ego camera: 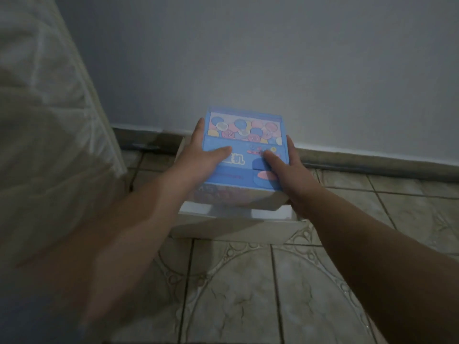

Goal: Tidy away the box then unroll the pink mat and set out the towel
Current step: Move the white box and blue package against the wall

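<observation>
Head view, dim light. Both hands hold a blue box [242, 150] by its sides, above a pale carton [236, 227] that stands on the tiled floor [248, 294] close to the wall [248, 58]. The left hand [198, 155] clasps the box's left edge, thumb laid across the printed top, fingers reaching along the side towards the far corner. The right hand [290, 170] clasps the right edge likewise, thumb on top near the pink and blue artwork, fingers wrapped under and hidden. The box is tilted slightly, its near end over the carton's open top; whether it touches the carton cannot be told, as the picture is blurred there. A white fabric-covered mass [49, 108], possibly a mattress, fills the left.
</observation>
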